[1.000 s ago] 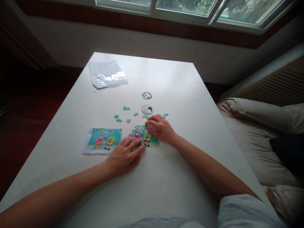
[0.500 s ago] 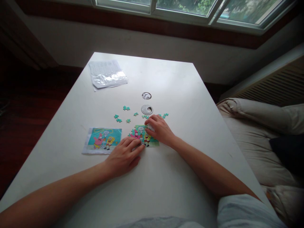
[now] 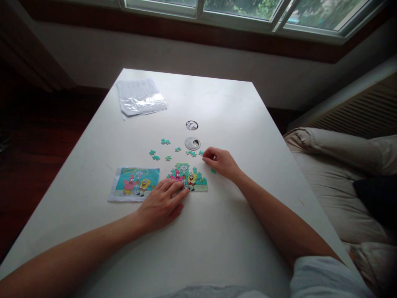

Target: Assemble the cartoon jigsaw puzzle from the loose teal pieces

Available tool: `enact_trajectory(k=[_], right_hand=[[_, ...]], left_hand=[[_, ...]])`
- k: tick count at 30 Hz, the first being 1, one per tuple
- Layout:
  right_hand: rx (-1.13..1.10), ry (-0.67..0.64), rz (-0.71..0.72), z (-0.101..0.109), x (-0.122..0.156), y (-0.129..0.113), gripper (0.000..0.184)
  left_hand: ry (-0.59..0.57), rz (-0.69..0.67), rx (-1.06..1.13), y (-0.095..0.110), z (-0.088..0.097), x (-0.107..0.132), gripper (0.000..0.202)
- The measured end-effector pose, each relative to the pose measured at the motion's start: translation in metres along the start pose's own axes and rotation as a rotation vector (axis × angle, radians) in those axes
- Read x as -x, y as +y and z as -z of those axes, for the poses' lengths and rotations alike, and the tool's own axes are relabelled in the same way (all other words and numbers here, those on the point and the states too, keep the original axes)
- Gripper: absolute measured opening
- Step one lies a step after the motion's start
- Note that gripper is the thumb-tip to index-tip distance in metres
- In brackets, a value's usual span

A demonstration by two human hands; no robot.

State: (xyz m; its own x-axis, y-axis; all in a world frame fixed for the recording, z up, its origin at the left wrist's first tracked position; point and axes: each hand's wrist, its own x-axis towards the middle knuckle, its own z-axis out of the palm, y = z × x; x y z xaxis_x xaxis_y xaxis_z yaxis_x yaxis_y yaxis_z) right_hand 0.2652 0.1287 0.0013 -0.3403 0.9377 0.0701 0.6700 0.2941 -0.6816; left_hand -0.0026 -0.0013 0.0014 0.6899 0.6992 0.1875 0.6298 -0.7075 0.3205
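left hand [image 3: 161, 205]: lies flat on the white bench [image 3: 223, 103], fingers [image 3: 177, 191] close together, tips touching the lower left edge of the partly built puzzle [image 3: 190, 178]. right hand [image 3: 222, 162]: rests just right of the puzzle's upper corner, fingers [image 3: 208, 154] curled with tips drawn together (whether a piece is pinched cannot be told). one teal piece [image 3: 213, 171] lies just beside this hand. loose teal pieces [image 3: 165, 141] are scattered on the far side of the puzzle, near a round metal cap [image 3: 192, 143]. reference picture [image 3: 136, 183]: flat, just left of the puzzle. plastic bag [image 3: 139, 97]: far left corner, well apart.
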Motion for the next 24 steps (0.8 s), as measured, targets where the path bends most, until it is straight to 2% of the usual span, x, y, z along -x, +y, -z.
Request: enact_trajectory(k=[6,13,17,24], right_hand=[[0.089,-0.048,0.067,0.002,0.0,0.002,0.007],[0.265,0.081,0.21,-0.014,0.004,-0.007,0.008],[0.354,0.086,0.289,-0.021,0.002,-0.01,0.019],[0.391,0.072,0.288,-0.022,0.001,-0.009,0.015]], left_hand=[[-0.001,0.01,0.004,0.0,0.0,0.0,0.043],[0.006,0.01,0.004,0.0,-0.001,-0.001,0.042],[0.002,0.009,0.001,0.0,-0.001,-0.001,0.043],[0.005,0.003,-0.003,0.0,-0.001,-0.001,0.042]])
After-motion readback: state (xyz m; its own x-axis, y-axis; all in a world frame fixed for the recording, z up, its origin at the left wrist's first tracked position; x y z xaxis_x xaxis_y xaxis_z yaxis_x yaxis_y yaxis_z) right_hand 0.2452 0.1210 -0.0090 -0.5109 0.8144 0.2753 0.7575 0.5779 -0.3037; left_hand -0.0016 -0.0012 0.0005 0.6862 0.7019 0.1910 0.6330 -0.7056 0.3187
